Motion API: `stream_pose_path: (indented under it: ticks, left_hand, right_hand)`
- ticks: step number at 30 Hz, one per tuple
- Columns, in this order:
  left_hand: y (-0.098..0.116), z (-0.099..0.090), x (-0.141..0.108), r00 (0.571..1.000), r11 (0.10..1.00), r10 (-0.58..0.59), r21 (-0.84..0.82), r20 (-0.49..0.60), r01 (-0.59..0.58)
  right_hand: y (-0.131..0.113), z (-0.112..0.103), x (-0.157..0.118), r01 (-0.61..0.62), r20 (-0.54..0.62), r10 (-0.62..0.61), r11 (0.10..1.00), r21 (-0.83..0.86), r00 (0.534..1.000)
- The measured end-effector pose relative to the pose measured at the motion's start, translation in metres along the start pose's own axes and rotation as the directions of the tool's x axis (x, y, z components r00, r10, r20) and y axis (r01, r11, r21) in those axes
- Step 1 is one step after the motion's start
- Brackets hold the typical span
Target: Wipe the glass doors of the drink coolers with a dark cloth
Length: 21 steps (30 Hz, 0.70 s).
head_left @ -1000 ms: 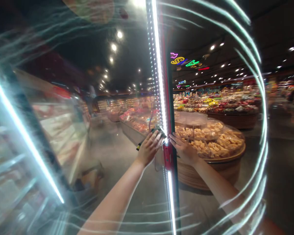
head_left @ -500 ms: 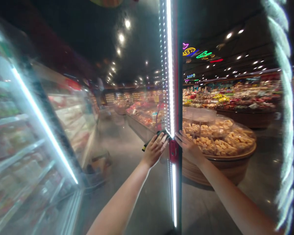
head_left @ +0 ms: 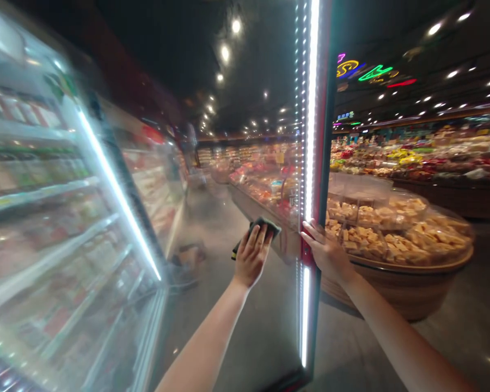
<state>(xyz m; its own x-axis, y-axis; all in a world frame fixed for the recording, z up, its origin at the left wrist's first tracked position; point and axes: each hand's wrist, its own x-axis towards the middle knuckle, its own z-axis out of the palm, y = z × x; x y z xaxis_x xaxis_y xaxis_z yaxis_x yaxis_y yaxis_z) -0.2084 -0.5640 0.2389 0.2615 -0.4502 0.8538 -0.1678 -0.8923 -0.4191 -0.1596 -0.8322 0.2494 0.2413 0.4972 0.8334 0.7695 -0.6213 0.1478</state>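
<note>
An open glass door (head_left: 269, 305) with a bright light strip along its red and dark edge stands in front of me. My left hand (head_left: 253, 256) presses a dark cloth (head_left: 269, 224) flat against the glass, left of that edge. Part of the cloth shows past the fingertips and at the left side of the hand. My right hand (head_left: 324, 247) rests on the door's edge beside the red handle part (head_left: 306, 250), fingers spread and partly curved over the frame. Nothing else shows in it.
Lit refrigerator shelves (head_left: 44, 190) with packaged goods fill the left side, blurred. Behind the door's right edge stands a round wooden bin (head_left: 392, 283) of pale wrapped goods. More produce displays (head_left: 424, 163) lie beyond. A grey floor aisle shows through the glass.
My left hand has moved the cloth left across the glass, away from the door's edge. The view has shifted, so door, shelves and bin sit further right. My right hand stays at the edge.
</note>
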Motion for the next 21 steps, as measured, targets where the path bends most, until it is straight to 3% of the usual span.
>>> stream_pose_path:
  ticks: [3, 5, 7, 9, 11, 13, 16, 18, 21]
  left_hand:
    - [0.002, -0.001, -0.016, 0.978, 0.977, 0.209, -0.040, 0.023, -0.208]
    - [-0.010, -0.005, -0.008, 0.968, 0.969, 0.244, -0.067, 0.063, -0.240]
    - [-0.029, -0.013, 0.002, 0.983, 0.987, 0.153, -0.058, 0.104, -0.147]
    - [-0.045, -0.024, 0.001, 0.993, 1.000, -0.012, -0.011, 0.115, 0.014]
    - [-0.051, -0.034, -0.016, 0.978, 0.981, -0.189, 0.055, 0.087, 0.185]
    - [-0.044, -0.039, -0.045, 0.962, 0.958, -0.270, 0.113, 0.036, 0.264]
    - [-0.029, -0.038, -0.077, 0.993, 0.983, -0.114, 0.145, 0.013, 0.111]
    - [-0.030, -0.037, -0.079, 0.999, 0.990, -0.011, 0.139, 0.043, 0.005]
    - [-0.054, -0.048, -0.063, 0.994, 0.985, -0.080, 0.161, 0.078, 0.067]
  right_hand:
    - [-0.018, 0.011, 0.000, 0.034, 0.013, -0.035, 0.994, 0.106, 0.999]
    - [-0.029, 0.016, 0.003, 0.046, 0.021, -0.050, 0.987, 0.155, 0.999]
    - [-0.037, 0.019, 0.006, 0.050, 0.013, -0.053, 0.982, 0.180, 0.999]
    - [-0.042, 0.022, 0.006, 0.054, -0.008, -0.053, 0.979, 0.195, 0.999]
    - [-0.046, 0.024, 0.005, 0.059, -0.029, -0.054, 0.975, 0.213, 0.998]
    - [-0.050, 0.028, 0.004, 0.055, -0.034, -0.048, 0.971, 0.234, 0.998]
    - [-0.060, 0.035, 0.011, 0.057, -0.020, -0.054, 0.963, 0.262, 0.998]
    - [-0.070, 0.039, 0.023, 0.086, -0.019, -0.084, 0.957, 0.277, 0.996]
    - [-0.082, 0.042, 0.039, 0.135, -0.028, -0.132, 0.944, 0.302, 0.991]
